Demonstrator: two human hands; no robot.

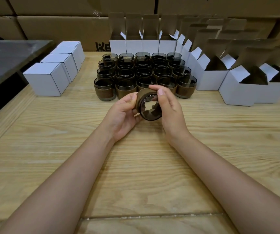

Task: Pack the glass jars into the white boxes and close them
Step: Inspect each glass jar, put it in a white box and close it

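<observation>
**Jar held in both hands above the table**

One jar (150, 107) is held on its side above the table (135, 174), its open mouth turned toward the camera. Its brown-banded end is cupped by the left hand (124, 115), whose fingers are curled round it. The glass end is gripped by the right hand (169, 112), with the thumb laid over the top and the fingers wrapped behind.

Just beyond the hands, a block of jars (144, 73) is set upright in close rows on the table, each of dark glass with a brown band round its lower part.

To the left of the block, four closed boxes (49, 80) are lined up in a row running away from the camera. Open boxes (210, 78) with their flaps raised are ranged behind the block and down its right side.

Brown cartons (59, 29) are stacked behind the table, and a grey metal surface (5, 56) is seen at the far left.
</observation>
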